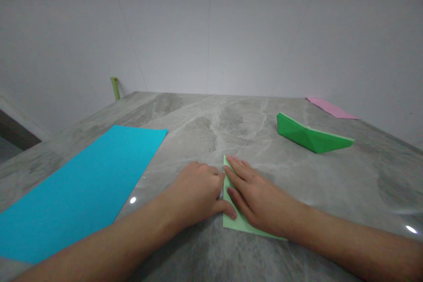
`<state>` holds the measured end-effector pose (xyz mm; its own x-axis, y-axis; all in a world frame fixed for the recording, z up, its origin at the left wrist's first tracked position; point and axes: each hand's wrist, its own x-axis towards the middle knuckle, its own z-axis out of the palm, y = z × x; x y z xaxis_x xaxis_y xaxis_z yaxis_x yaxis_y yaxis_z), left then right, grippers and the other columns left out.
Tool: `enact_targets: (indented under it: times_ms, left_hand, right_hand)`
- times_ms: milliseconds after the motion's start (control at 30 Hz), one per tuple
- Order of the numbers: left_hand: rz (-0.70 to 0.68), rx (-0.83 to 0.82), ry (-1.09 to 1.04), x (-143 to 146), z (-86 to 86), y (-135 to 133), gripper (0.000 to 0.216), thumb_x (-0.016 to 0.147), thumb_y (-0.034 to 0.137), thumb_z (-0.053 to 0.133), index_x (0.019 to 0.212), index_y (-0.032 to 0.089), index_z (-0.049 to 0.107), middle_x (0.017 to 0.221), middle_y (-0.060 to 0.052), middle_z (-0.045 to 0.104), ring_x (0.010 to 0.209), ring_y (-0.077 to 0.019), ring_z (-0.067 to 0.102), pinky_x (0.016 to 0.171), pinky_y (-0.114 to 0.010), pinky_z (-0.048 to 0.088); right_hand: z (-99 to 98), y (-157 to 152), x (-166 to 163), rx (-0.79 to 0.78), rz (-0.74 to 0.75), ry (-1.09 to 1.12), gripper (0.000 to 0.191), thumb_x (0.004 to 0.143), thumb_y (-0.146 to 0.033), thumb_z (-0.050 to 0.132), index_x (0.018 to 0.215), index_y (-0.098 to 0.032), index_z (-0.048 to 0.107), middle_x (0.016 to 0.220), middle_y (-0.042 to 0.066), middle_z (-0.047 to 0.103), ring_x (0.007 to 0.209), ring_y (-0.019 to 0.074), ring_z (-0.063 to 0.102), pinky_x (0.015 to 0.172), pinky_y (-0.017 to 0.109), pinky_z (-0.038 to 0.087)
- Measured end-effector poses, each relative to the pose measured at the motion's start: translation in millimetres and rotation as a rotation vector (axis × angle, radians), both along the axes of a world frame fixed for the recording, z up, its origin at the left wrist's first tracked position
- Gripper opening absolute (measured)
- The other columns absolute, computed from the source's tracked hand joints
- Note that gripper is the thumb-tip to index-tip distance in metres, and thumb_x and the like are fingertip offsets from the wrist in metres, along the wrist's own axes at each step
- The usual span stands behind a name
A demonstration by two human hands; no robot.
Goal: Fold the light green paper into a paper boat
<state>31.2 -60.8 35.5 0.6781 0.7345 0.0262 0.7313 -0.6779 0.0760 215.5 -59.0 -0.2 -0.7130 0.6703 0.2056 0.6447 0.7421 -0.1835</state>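
Here, we look down at a grey, marble-patterned counter (pixel 198 119) with a small piece of pale green paper (pixel 240 224) lying flat near its front, between and partly beneath our two hands; its left edge runs nearly straight away from us, its near edge slants off under our right wrist, and the rest of its outline is hidden. Our right hand (pixel 254 194) lies spread on top of this paper, palm down, fingers fairly straight and slightly parted, gripping nothing that we can see; our left hand (pixel 201 194) is at the left edge, knuckles up and fingers curled under, with its thumb stretched out onto the paper; we cannot tell whether the hidden fingers pinch anything.

To the left, and apart from the pale green paper, we see a large, bright blue rectangular sheet (pixel 89 185), with our left forearm crossing in front of its near edge; beyond our right hand stands a bright green, boat-shaped paper fold (pixel 310 134); farther back, at the right-hand far edge of the counter, lies a flat pink sheet (pixel 332 108), near the pale panelled wall (pixel 257 44).
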Motion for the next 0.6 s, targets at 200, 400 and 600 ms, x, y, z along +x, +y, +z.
enact_targets:
  times_ms: [200,400,600]
  left_hand:
    - [-0.003,0.002,-0.010,0.2,0.5,-0.5,0.049,0.072,0.062,0.064,0.083,0.014,0.066,0.075,-0.007,0.069,0.073,-0.0261,0.066,0.066,-0.036,0.046]
    - [-0.010,0.017,0.000,-0.6,0.3,-1.2,0.050,0.073,0.062,0.062,0.084,0.014,0.065,0.075,-0.005,0.069,0.073,-0.0256,0.066,0.066,-0.035,0.046]
    - [-0.007,0.015,0.006,-0.9,-0.7,-0.3,0.051,0.072,0.064,0.061,0.083,0.015,0.065,0.076,-0.005,0.069,0.074,-0.0252,0.066,0.068,-0.034,0.046]
  right_hand:
    - [-2.5,-0.8,1.2,-0.003,0.004,0.050,0.046,0.091,-0.021,0.041,0.133,-0.004,0.046,0.144,0.024,0.037,0.136,0.0330,0.031,0.108,0.053,0.035]
    - [-3.1,-2.1,1.9,0.000,-0.031,0.025,0.045,0.091,-0.022,0.042,0.133,-0.005,0.047,0.145,0.025,0.035,0.136,0.0342,0.029,0.107,0.055,0.033]
    - [1.9,-0.4,1.4,-0.010,-0.013,-0.033,0.047,0.092,-0.024,0.041,0.135,-0.005,0.045,0.143,0.025,0.038,0.136,0.0328,0.032,0.109,0.053,0.031]
